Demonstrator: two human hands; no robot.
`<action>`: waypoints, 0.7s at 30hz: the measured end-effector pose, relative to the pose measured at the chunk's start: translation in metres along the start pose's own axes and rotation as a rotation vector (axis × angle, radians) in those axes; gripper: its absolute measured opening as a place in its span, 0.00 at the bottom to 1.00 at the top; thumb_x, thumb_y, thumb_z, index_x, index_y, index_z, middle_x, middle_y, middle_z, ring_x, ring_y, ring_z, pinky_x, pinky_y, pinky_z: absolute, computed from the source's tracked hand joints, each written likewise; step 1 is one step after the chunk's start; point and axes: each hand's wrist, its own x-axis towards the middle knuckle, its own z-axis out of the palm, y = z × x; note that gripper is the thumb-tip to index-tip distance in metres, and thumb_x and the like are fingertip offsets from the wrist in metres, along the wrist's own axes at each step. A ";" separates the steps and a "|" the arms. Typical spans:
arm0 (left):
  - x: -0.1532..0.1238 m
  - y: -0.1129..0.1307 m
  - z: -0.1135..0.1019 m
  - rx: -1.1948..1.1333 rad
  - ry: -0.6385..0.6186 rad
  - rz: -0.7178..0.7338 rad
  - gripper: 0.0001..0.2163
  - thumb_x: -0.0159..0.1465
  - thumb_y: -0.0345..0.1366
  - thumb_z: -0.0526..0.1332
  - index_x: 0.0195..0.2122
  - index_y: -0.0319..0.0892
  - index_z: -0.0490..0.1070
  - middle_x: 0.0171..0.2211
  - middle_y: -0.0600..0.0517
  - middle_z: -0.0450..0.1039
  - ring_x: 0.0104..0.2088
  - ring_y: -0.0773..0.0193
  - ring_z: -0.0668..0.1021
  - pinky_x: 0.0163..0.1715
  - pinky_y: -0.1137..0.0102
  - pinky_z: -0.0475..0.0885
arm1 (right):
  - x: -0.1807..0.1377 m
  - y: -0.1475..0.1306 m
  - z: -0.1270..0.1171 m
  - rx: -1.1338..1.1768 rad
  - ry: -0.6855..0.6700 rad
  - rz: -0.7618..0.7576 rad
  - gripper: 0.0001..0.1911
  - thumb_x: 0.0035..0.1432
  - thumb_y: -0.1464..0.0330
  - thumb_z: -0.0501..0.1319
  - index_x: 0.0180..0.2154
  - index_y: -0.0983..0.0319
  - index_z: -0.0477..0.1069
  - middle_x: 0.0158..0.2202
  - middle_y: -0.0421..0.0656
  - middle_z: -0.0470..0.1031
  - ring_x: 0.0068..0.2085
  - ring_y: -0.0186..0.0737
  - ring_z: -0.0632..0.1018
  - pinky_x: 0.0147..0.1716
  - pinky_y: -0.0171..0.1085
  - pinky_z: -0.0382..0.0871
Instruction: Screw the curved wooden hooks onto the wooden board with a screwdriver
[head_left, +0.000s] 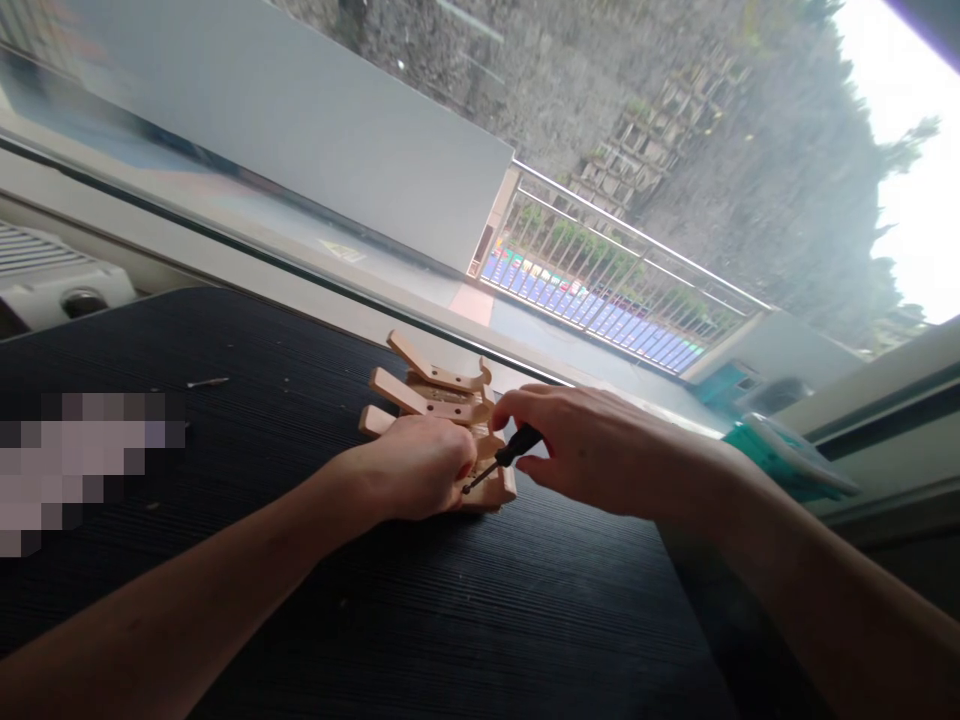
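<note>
A light wooden rack [450, 408] with slanted arms and curved hook-like ends lies on the dark table. My left hand [427, 465] is closed around its near side, fingers curled over the wood and hiding part of it. In my right hand [592, 440] is a screwdriver [519, 445] with a black handle, gripped between thumb and fingers. Its thin shaft slants down to the left, and the tip meets a dark screw head [466, 490] on the nearest wooden piece. Dark screw heads also show on the farther pieces.
The black wood-grain table [480, 620] stands against a window. A small thin metal piece [208, 382] lies at its left, near a blurred-out patch. A teal container [784, 455] is at the right by the window frame. A white appliance [67, 275] stands beyond the left edge.
</note>
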 end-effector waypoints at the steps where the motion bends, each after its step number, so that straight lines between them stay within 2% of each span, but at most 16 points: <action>1: -0.001 0.000 0.000 0.002 0.004 0.010 0.05 0.52 0.33 0.59 0.20 0.42 0.68 0.27 0.51 0.73 0.28 0.60 0.75 0.26 0.70 0.59 | 0.000 0.001 0.000 0.019 0.006 -0.020 0.13 0.53 0.74 0.59 0.41 0.59 0.73 0.37 0.40 0.76 0.34 0.35 0.73 0.31 0.32 0.57; 6: -0.002 0.001 -0.001 -0.001 0.007 0.013 0.05 0.53 0.32 0.58 0.21 0.42 0.69 0.27 0.51 0.73 0.30 0.59 0.76 0.29 0.70 0.62 | 0.004 0.007 0.003 0.074 -0.017 -0.057 0.08 0.55 0.73 0.58 0.36 0.60 0.74 0.33 0.40 0.74 0.32 0.33 0.71 0.30 0.31 0.57; 10: -0.003 0.002 -0.002 0.008 0.011 0.003 0.05 0.53 0.32 0.59 0.21 0.42 0.70 0.26 0.51 0.73 0.30 0.58 0.76 0.29 0.69 0.62 | 0.006 0.010 0.005 0.080 -0.027 0.000 0.05 0.55 0.69 0.60 0.34 0.59 0.75 0.27 0.36 0.73 0.27 0.31 0.68 0.26 0.31 0.54; 13: -0.003 0.004 -0.003 -0.001 0.000 -0.010 0.04 0.52 0.30 0.59 0.21 0.42 0.70 0.26 0.51 0.73 0.29 0.59 0.76 0.28 0.69 0.61 | 0.005 0.009 0.005 0.053 -0.030 0.044 0.06 0.56 0.64 0.61 0.33 0.58 0.75 0.24 0.36 0.72 0.24 0.30 0.67 0.24 0.32 0.51; 16: -0.004 0.004 -0.005 -0.016 -0.002 -0.023 0.04 0.51 0.29 0.61 0.21 0.42 0.71 0.25 0.52 0.73 0.28 0.60 0.75 0.26 0.70 0.60 | 0.001 0.009 0.005 0.010 -0.001 0.077 0.08 0.56 0.62 0.61 0.37 0.56 0.75 0.25 0.36 0.74 0.25 0.31 0.69 0.25 0.32 0.50; 19: -0.003 0.004 -0.005 -0.011 0.003 -0.012 0.04 0.52 0.31 0.60 0.21 0.42 0.71 0.25 0.53 0.72 0.27 0.62 0.74 0.25 0.71 0.59 | -0.003 0.008 0.003 0.017 0.035 0.078 0.16 0.52 0.65 0.63 0.45 0.53 0.72 0.29 0.36 0.76 0.28 0.33 0.71 0.26 0.31 0.53; 21: -0.003 0.003 -0.004 0.004 0.002 0.005 0.04 0.53 0.31 0.60 0.22 0.42 0.71 0.25 0.53 0.73 0.27 0.62 0.73 0.25 0.71 0.59 | -0.004 0.008 0.001 0.049 0.036 0.048 0.15 0.52 0.69 0.62 0.43 0.53 0.73 0.31 0.36 0.76 0.30 0.32 0.71 0.28 0.30 0.55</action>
